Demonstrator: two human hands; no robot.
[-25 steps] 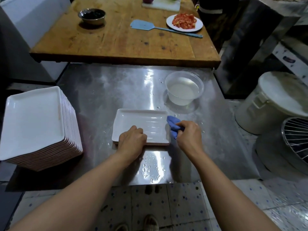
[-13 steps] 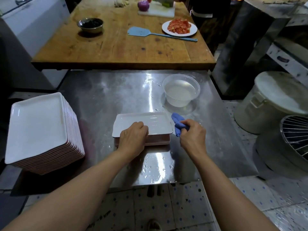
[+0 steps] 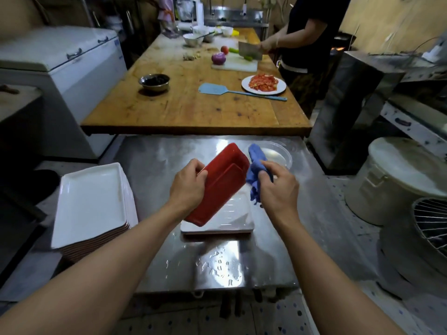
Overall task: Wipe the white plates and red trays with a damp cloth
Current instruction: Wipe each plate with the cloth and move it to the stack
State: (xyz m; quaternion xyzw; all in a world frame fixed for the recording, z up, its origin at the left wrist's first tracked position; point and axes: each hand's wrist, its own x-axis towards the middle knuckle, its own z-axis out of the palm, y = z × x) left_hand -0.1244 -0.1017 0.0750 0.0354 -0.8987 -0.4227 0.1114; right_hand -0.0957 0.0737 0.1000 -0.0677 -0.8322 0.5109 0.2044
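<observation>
My left hand (image 3: 188, 189) grips a rectangular tray (image 3: 219, 184) by its left edge and holds it tilted up above the steel table (image 3: 157, 165), its red underside facing me. Bunched in my right hand (image 3: 278, 189) is a blue cloth (image 3: 255, 175), which touches the tray's right edge. Under the lifted tray another white plate (image 3: 232, 218) lies flat on the table. A tall stack of white plates with red undersides (image 3: 92, 204) stands at the table's left.
A clear bowl of water (image 3: 278, 155) sits behind the cloth. Beyond lies a wooden table (image 3: 193, 110) with a metal bowl, a blue spatula, a plate of chopped tomato and a person chopping. A white bucket (image 3: 399, 180) and wire fan guard (image 3: 428, 221) stand right.
My left hand has lifted the top plate off the table and turned it over, showing its red underside. My right hand rose with the cloth to its right edge. The camera tilted up.
</observation>
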